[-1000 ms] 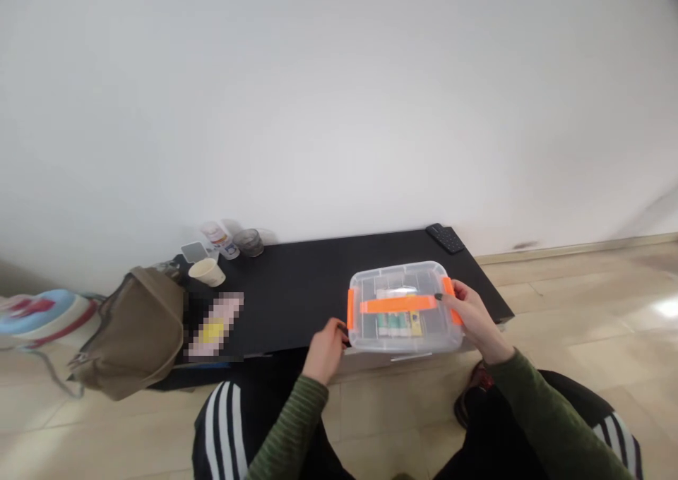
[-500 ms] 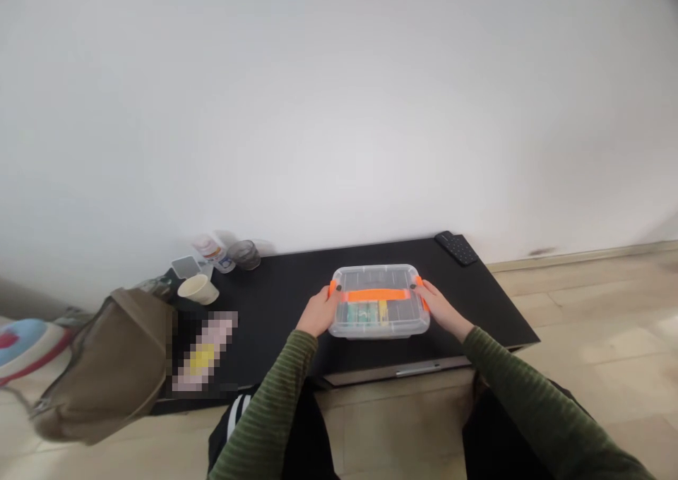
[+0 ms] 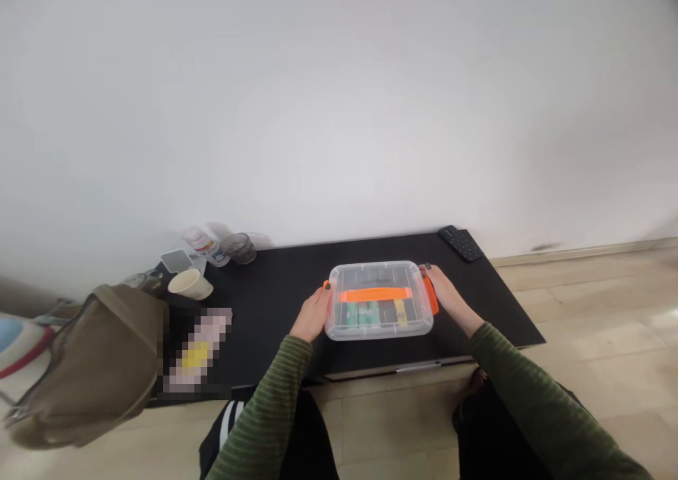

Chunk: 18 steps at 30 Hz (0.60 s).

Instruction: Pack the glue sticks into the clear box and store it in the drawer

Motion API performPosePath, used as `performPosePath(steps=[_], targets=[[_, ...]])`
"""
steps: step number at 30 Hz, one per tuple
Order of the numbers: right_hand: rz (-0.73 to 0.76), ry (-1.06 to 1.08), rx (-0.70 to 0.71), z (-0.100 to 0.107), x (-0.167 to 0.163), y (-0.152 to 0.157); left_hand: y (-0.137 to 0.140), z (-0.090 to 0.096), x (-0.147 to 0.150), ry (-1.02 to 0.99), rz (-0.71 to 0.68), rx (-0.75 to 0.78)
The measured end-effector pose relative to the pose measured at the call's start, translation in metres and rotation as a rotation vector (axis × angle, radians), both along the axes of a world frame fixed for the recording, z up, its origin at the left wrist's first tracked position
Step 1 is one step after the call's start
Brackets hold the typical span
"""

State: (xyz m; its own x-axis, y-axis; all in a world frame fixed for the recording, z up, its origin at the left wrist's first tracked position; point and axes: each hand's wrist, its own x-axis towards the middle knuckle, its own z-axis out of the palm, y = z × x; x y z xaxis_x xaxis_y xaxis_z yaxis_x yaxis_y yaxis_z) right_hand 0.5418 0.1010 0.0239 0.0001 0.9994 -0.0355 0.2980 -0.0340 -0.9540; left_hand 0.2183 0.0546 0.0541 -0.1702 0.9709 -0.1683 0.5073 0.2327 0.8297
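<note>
A clear plastic storage box (image 3: 371,275) with a lid and an orange carrying handle (image 3: 375,294) sits on the black table. Through the lid I see green and yellow items, too blurred to name. My left hand (image 3: 311,312) grips the box's left end, thumb beside an orange latch (image 3: 325,284) and fingers mostly hidden below. At the opposite end my right hand (image 3: 445,296) is closed around the corner, its thumb near the rim. The orange right latch (image 3: 432,296) is tilted outward from the lid, next to the palm.
On the black table (image 3: 280,289) stand a paper cup (image 3: 191,284), a white bottle (image 3: 206,246) and a glass (image 3: 239,248) at left. A brown bag (image 3: 100,367) and a pixelated pinkish item (image 3: 195,353) lie nearer. A black keypad (image 3: 460,243) rests at the far right corner, by the wall.
The right latch now leans outward, where it lay against the lid before. My right hand has shifted slightly outward and up; my left thumb has moved off the lid to its edge.
</note>
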Motion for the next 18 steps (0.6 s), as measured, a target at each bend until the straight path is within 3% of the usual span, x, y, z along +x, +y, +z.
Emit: performPosePath(steps=[5, 12, 14, 18], targets=[[0.138, -0.112, 0.042, 0.015, -0.011, 0.003, -0.005, -0.010, 0.002, -0.110, 0.019, 0.069], [0.020, -0.284, 0.174, 0.026, -0.027, -0.008, -0.001, -0.020, -0.002, -0.114, 0.066, 0.121], [-0.005, -0.207, 0.254, 0.032, -0.028, -0.012, -0.002, -0.018, -0.004, -0.128, 0.070, 0.106], [-0.095, 0.179, 0.415, 0.048, -0.010, -0.010, -0.003, -0.012, -0.013, -0.053, 0.117, 0.062]])
